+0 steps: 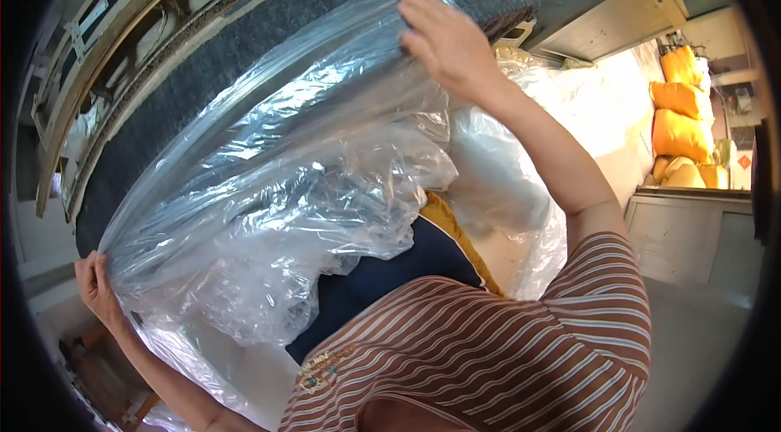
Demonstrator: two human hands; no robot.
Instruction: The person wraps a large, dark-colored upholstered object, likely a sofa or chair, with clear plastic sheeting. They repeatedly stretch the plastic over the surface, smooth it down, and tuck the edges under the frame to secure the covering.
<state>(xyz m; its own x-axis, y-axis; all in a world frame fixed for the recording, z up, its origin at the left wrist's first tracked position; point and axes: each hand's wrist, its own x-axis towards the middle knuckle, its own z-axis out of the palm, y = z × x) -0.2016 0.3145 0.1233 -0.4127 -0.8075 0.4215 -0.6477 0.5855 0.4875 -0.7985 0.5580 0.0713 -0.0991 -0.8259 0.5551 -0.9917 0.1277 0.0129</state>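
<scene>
A large sheet of clear plastic film stretches across in front of me, its upper part lying over a dark grey padded surface. At the lower left, my left hand is closed on a corner of the film, fingers and thumb pinched together. Toward the film's far right end, my right hand lies on or just over it, with fingers stretched out and the thumb apart. The film's near part hangs in loose, crumpled folds over dark blue cloth with a mustard edge.
Behind the dark padding runs a curved wooden frame. More clear plastic bunches below my right forearm. Yellow-orange cushions or bags are stacked at the far right, above a pale cabinet. A wooden piece stands low at the left.
</scene>
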